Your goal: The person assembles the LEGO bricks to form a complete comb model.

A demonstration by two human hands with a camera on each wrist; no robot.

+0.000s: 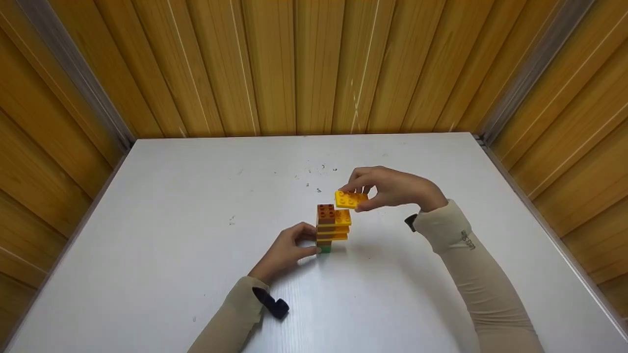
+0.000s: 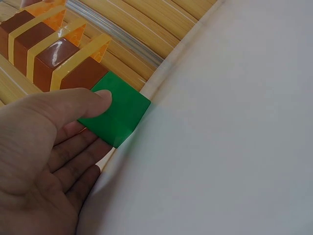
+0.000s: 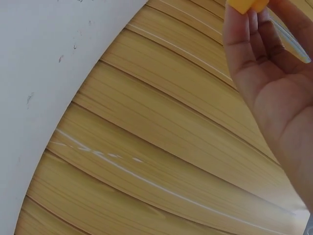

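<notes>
A tower of building bricks stands upright on the white table, brown bricks [image 1: 326,212] alternating with thin yellow plates [image 1: 343,217] that jut out to the right. At its foot is a green brick [image 2: 122,108]. My left hand [image 1: 289,247] grips this base, thumb on the green face and fingers behind it. Just above the tower, my right hand [image 1: 392,189] pinches a loose yellow plate brick [image 1: 347,199] with its studs up, between thumb and fingers. Only the lower edge of that yellow brick [image 3: 248,5] shows in the right wrist view.
The white table [image 1: 162,235] carries small dark specks and scuffs near the tower. Wood-patterned panels [image 1: 314,68] rise behind the table and along both sides. Dark straps [image 1: 272,303] are on the wrists over beige sleeves.
</notes>
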